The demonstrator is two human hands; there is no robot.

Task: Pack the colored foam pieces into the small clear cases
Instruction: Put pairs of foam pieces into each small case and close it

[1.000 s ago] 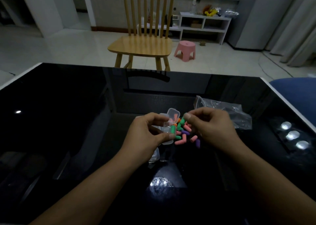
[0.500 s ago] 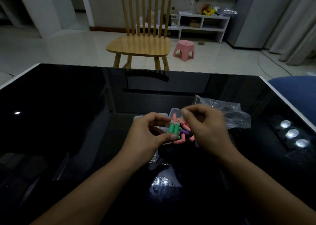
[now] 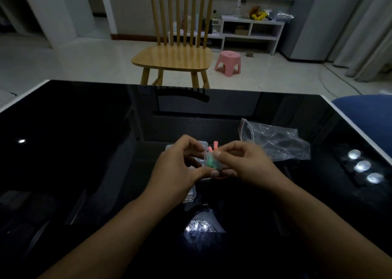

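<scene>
left hand (image 3: 178, 168): pinches the small clear case (image 3: 212, 162) from its left, thumb low, fingers curled over the top.
case: held just above the table between both hands; green foam pieces (image 3: 210, 161) inside.
spare cases: one (image 3: 191, 193) under the left wrist, more behind the hands.
right hand (image 3: 244, 164): fingertips pinch the case's right edge, looks like pressing the lid down.
loose foam: pink pieces (image 3: 216, 145) just behind the case, on the table.
step tip: my read, tuck the foam fully inside first, then squeeze evenly until the lid seats.
bag (image 3: 275, 140): crumpled clear plastic, right of the hands.
surface: glossy black table (image 3: 84, 130), lamp glare.
room: wooden chair (image 3: 176, 53), pink stool (image 3: 228, 62), white shelf (image 3: 252, 30).
</scene>
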